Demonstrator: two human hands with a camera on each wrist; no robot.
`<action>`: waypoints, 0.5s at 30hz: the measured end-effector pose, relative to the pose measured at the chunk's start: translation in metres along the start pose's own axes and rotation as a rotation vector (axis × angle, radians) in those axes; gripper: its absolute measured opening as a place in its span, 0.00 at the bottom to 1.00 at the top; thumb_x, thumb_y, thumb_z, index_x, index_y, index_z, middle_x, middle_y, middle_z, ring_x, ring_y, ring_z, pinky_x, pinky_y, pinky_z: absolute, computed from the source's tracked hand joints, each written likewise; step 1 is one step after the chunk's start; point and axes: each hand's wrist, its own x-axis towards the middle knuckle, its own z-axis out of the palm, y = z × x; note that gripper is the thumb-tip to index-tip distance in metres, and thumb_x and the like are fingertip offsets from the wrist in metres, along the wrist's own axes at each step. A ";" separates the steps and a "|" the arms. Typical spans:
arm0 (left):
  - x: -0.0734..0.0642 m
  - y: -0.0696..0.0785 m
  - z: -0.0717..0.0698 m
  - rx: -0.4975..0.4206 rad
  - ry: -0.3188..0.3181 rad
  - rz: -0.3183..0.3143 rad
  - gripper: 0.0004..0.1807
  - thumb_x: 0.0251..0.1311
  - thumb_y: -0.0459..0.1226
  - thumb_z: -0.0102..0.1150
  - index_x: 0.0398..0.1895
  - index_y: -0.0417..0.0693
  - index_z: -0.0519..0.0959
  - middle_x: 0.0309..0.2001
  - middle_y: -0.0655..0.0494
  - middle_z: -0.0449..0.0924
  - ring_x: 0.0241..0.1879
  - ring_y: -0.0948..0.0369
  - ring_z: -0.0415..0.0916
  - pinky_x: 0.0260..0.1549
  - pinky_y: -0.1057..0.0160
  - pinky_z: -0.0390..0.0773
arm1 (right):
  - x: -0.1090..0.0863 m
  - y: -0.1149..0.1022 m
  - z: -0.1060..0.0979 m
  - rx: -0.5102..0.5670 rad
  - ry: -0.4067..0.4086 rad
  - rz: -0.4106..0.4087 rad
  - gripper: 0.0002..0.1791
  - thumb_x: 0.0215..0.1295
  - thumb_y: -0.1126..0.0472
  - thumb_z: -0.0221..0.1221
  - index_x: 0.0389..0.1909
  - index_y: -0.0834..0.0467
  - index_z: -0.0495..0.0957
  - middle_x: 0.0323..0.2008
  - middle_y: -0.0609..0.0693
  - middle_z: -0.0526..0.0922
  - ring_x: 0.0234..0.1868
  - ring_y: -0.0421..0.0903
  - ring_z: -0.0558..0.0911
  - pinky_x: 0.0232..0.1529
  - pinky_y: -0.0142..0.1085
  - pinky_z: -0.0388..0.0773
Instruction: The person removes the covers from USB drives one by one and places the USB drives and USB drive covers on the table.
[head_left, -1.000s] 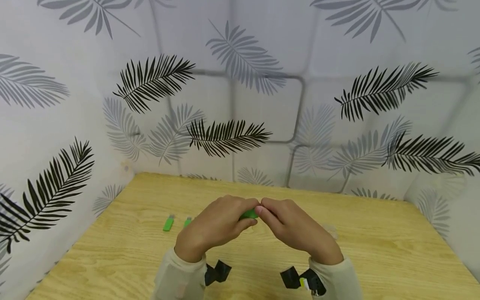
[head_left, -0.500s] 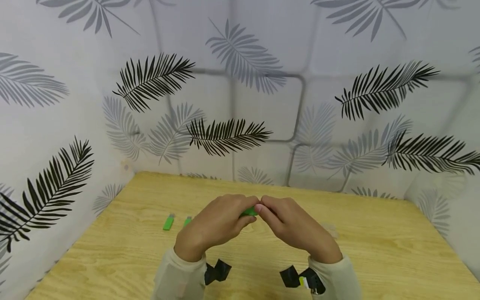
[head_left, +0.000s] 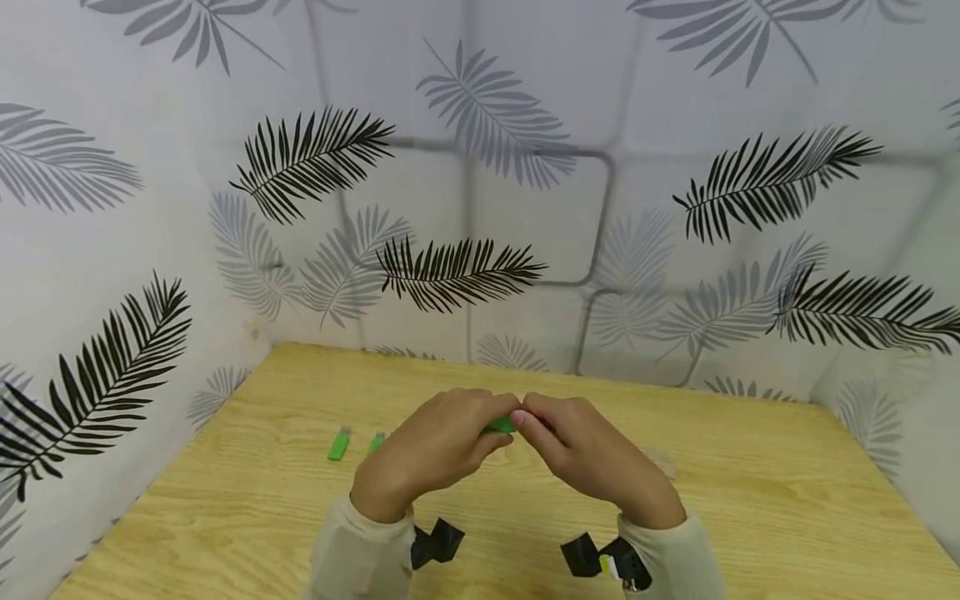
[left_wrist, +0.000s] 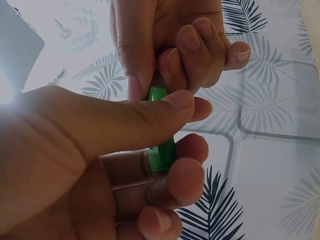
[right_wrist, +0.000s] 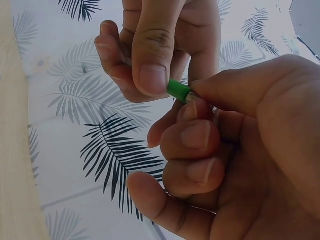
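My left hand [head_left: 442, 442] pinches the green body of a USB flash drive [left_wrist: 162, 155] between thumb and fingers. At the drive's metal end, my right hand [head_left: 581, 446] pinches with thumb and forefinger. A sliver of the silver connector [right_wrist: 191, 96] shows there; the fingers cover the rest, and I cannot tell whether a cap is on it. Both hands meet at the fingertips above the table. Left of them lie a green USB flash drive [head_left: 339, 444] and another green USB flash drive [head_left: 377, 442], the second partly hidden by my left hand.
A pale, see-through item [head_left: 662, 461] lies on the wood-grain table [head_left: 750, 500] behind my right wrist; its kind is unclear. Leaf-patterned cloth [head_left: 525, 217] hangs behind and beside the table. Black wrist-camera mounts [head_left: 437, 543] sit at both cuffs.
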 end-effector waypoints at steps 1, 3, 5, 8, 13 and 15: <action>0.000 0.000 0.000 0.002 -0.001 -0.001 0.04 0.63 0.33 0.60 0.37 0.50 0.76 0.25 0.64 0.72 0.23 0.66 0.65 0.27 0.67 0.69 | 0.000 0.000 0.000 -0.003 -0.002 0.001 0.17 0.77 0.55 0.45 0.25 0.52 0.68 0.16 0.40 0.59 0.15 0.33 0.55 0.18 0.29 0.58; 0.000 0.000 0.000 0.008 -0.004 -0.002 0.04 0.62 0.33 0.61 0.37 0.51 0.76 0.26 0.64 0.73 0.23 0.66 0.66 0.27 0.67 0.70 | 0.000 0.000 0.000 -0.010 -0.006 0.001 0.17 0.77 0.55 0.45 0.25 0.52 0.68 0.16 0.40 0.59 0.15 0.33 0.55 0.18 0.29 0.58; 0.000 0.000 0.000 0.016 -0.002 -0.003 0.04 0.62 0.33 0.61 0.37 0.51 0.76 0.26 0.64 0.73 0.23 0.66 0.66 0.27 0.67 0.70 | 0.000 0.000 0.000 -0.013 -0.004 0.000 0.16 0.77 0.56 0.45 0.25 0.52 0.68 0.16 0.40 0.59 0.15 0.33 0.55 0.18 0.29 0.58; 0.000 0.000 0.000 0.011 -0.001 -0.009 0.04 0.63 0.34 0.61 0.36 0.51 0.76 0.25 0.65 0.72 0.23 0.67 0.65 0.26 0.68 0.69 | 0.000 0.001 0.001 -0.012 0.008 0.001 0.16 0.77 0.56 0.45 0.25 0.51 0.68 0.16 0.40 0.59 0.15 0.33 0.55 0.18 0.29 0.58; 0.000 0.001 0.000 0.003 0.010 -0.003 0.04 0.63 0.33 0.60 0.36 0.51 0.75 0.24 0.64 0.70 0.22 0.67 0.64 0.26 0.68 0.68 | 0.000 0.000 0.002 -0.005 0.026 -0.008 0.16 0.77 0.55 0.45 0.25 0.51 0.68 0.16 0.39 0.59 0.15 0.33 0.54 0.18 0.29 0.58; -0.001 0.001 0.000 0.018 0.021 0.013 0.05 0.62 0.32 0.61 0.36 0.50 0.76 0.25 0.63 0.72 0.23 0.66 0.65 0.27 0.68 0.69 | 0.000 0.000 0.002 -0.005 0.024 -0.016 0.16 0.77 0.56 0.46 0.26 0.51 0.69 0.16 0.39 0.59 0.15 0.33 0.55 0.18 0.29 0.58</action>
